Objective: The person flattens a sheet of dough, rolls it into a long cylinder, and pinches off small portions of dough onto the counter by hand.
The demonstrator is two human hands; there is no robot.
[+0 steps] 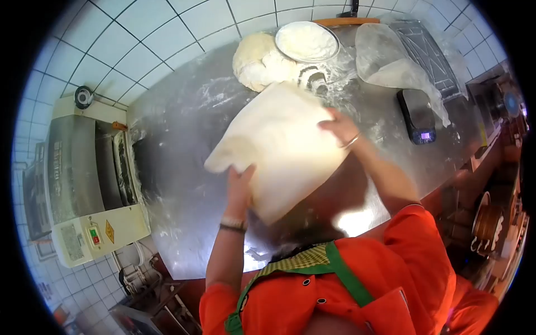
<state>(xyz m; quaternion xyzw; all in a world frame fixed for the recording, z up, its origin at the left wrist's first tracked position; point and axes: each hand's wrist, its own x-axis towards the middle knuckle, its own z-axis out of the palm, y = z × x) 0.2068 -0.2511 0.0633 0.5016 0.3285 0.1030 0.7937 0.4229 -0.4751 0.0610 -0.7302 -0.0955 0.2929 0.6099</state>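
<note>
A wide, pale sheet of dough [285, 145] hangs between my two hands above the metal table. My left hand [240, 187] grips its lower left edge, with the fingers partly hidden by the sheet. At the upper right edge, my right hand [339, 128] holds the dough between thumb and fingers. The sheet's far edge reaches close to a large lump of dough [254, 61]. Beside the lump stands a round bowl of white flour [307, 42], with loose flour scattered around it.
A dough-rolling machine [84, 184] stands at the left of the metal table [184, 223]. A black digital scale [417, 114] lies at the right, near a crumpled plastic bag [385, 58] and a dark ridged tray [427, 53]. A wooden rod [346, 21] lies along the tiled wall.
</note>
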